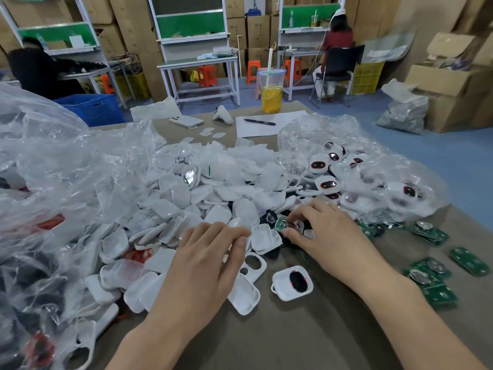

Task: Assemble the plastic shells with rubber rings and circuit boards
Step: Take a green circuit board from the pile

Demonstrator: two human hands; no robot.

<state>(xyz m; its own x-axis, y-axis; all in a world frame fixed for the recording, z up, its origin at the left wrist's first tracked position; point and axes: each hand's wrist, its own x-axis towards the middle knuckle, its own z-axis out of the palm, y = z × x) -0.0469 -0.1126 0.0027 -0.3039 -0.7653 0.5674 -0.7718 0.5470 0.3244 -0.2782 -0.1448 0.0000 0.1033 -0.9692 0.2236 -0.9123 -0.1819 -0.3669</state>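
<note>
A big heap of white plastic shells (186, 198) covers the middle of the table. My right hand (330, 236) pinches a small green circuit board (281, 225) at the heap's near edge. My left hand (208, 257) lies palm down on shells beside it, fingers relaxed and close together, over a white shell (264, 237). A white shell with a black and red rubber ring in it (292, 283) sits on the table between my forearms. More green circuit boards (429, 273) lie scattered at the right.
Clear plastic bags (53, 182) with black and red parts bulge at the left. Another bag (373, 177) at the right holds assembled shells with dark red-ringed faces. At the table's far end: a yellow drink jug (271, 94), paper with a pen (260, 122), a phone (186, 121).
</note>
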